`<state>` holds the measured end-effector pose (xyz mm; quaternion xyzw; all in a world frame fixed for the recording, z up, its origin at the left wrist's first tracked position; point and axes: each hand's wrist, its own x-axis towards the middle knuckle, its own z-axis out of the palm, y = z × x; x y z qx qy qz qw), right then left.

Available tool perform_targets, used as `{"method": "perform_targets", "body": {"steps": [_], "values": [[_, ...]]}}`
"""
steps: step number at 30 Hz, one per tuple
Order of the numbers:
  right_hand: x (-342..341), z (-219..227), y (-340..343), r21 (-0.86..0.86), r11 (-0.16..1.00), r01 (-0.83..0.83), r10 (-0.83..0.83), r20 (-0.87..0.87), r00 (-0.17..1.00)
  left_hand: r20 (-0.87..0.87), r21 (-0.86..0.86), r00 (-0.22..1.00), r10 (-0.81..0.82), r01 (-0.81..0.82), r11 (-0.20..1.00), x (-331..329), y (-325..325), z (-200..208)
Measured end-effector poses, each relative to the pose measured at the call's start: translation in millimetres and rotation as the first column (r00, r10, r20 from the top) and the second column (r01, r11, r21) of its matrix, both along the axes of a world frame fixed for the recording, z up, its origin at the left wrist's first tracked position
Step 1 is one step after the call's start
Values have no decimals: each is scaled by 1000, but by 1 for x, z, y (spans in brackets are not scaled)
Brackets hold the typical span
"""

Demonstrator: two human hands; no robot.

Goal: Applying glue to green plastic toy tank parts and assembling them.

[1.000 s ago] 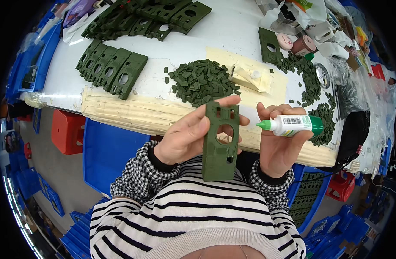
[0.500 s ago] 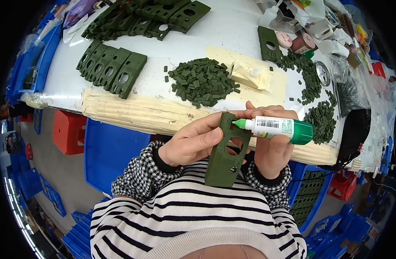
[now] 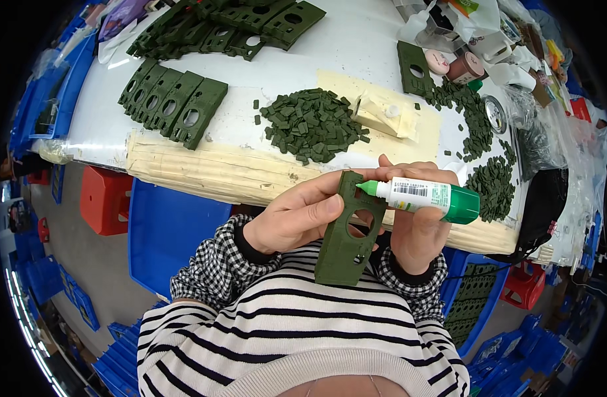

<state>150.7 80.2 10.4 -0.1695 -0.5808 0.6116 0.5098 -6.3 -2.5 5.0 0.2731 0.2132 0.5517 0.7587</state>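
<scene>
My left hand (image 3: 303, 212) is closed on a dark green plastic panel (image 3: 336, 255), a long piece with a large round hole and smaller cutouts. In my right hand (image 3: 412, 231) lies a glue bottle (image 3: 419, 195), white with a green base and a light green nozzle, held on its side. The nozzle tip points left and sits at the small square opening near the panel's upper end. Some right fingers are hidden behind the bottle and panel. Beyond my hands a heap of small dark green pieces (image 3: 310, 126) lies on the white table (image 3: 250, 86).
Similar panels (image 3: 191, 116) lie in a row at the left, with more stacked (image 3: 293, 23) behind. A tape-wrapped block (image 3: 386, 116) stands beside the heap. More small pieces (image 3: 492, 185) spread at the right. A padded edge (image 3: 217, 175) lines the table; blue bins (image 3: 174, 231) sit below.
Hardly anything differs. The table scene has shifted very slightly in the picture; both hands keep the same hold, with the nozzle at the same opening.
</scene>
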Motion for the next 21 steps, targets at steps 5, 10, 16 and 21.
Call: {"method": "perform_targets", "body": {"steps": [5,10,16,21], "values": [[-1,0,-1,-15,1000,6,-6,-9,1000,3,-9,1000,-2,2,1000,0,0,1],[-1,-1,1,9,1000,-28,28,-20,999,-12,-24,1000,0,-1,1000,-1,0,-1],[0,-3,2,17,999,-40,41,-12,999,-6,-27,1000,17,-17,999,0,-1,-3],[0,-3,2,31,999,-33,33,-1,999,-7,-31,1000,18,-18,999,1,-1,-3]]}}
